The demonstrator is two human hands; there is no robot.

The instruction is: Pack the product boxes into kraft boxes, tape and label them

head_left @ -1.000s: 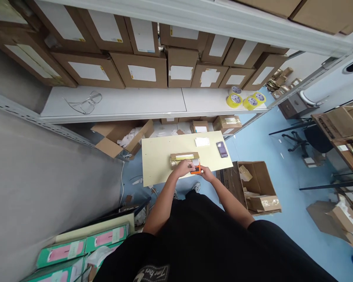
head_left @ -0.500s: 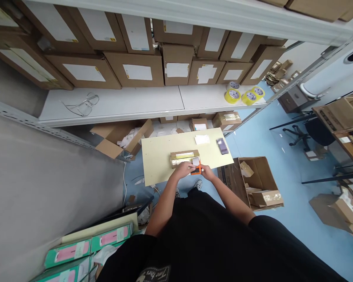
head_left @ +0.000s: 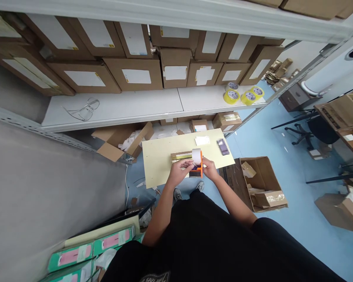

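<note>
My right hand [head_left: 211, 169] grips an orange tape dispenser [head_left: 201, 170] by its right side, above the near edge of a pale yellow table [head_left: 157, 168]. A roll of whitish tape [head_left: 196, 156] sits on the dispenser, turned upward. My left hand [head_left: 180, 171] is closed in a pinch at the dispenser's left side, against the roll. What its fingertips hold is too small to make out. Just behind my hands a small cardboard box [head_left: 174, 156] with shiny tape over it lies on the table, partly hidden by my left hand and the roll.
White paper slips [head_left: 202, 140] and a blurred dark phone-like item [head_left: 222, 147] lie on the table. Behind it a shelf [head_left: 141, 103] carries labelled cartons and yellow tape rolls [head_left: 231, 96]. An open carton [head_left: 263, 172] stands on the floor at right, another [head_left: 114, 150] at left.
The tape dispenser has been raised and turned, so its roll now faces up toward me. My left hand has shifted slightly left, its fingers still at the dispenser. The cardboard box stays put.
</note>
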